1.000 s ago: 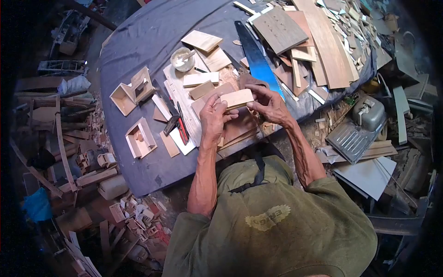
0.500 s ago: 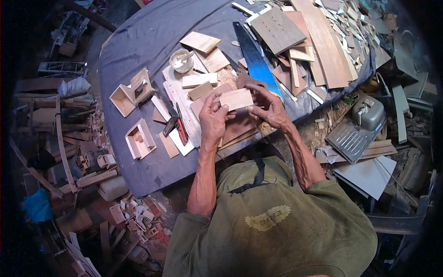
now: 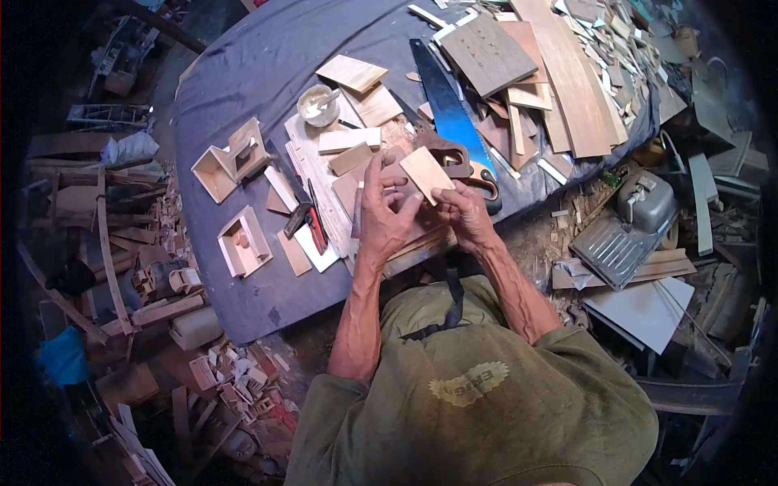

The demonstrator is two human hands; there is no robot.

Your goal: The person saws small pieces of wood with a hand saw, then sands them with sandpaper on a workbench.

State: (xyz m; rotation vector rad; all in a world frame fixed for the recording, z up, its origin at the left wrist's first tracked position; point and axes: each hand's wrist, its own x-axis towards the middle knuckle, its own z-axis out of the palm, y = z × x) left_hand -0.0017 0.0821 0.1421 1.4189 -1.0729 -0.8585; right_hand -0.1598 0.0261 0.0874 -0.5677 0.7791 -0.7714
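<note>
A small pale wooden block (image 3: 427, 176) is tilted between my hands above the near edge of the cloth-covered table (image 3: 284, 65). My right hand (image 3: 468, 214) pinches its lower right end between thumb and fingers. Beside its left edge is my left hand (image 3: 386, 212), fingers raised and apart, the thumb near the block's lower side; whether the thumb touches it is unclear. Beneath both hands lie brown boards. Just beyond the right hand sits the brown handle (image 3: 446, 154) of a hand saw.
Blue saw blades (image 3: 450, 105) lie behind the hands. Left are a bowl of white paste (image 3: 318, 106), red-handled pliers (image 3: 317, 227), and small wooden boxes (image 3: 245, 243). Boards and offcuts (image 3: 567, 81) pile up at right. A metal sink (image 3: 620, 235) stands beyond the table's right edge.
The block has turned from nearly level to a steep slant. My right hand has moved left and down, uncovering the saw handles. My left hand has loosened from the block's left end.
</note>
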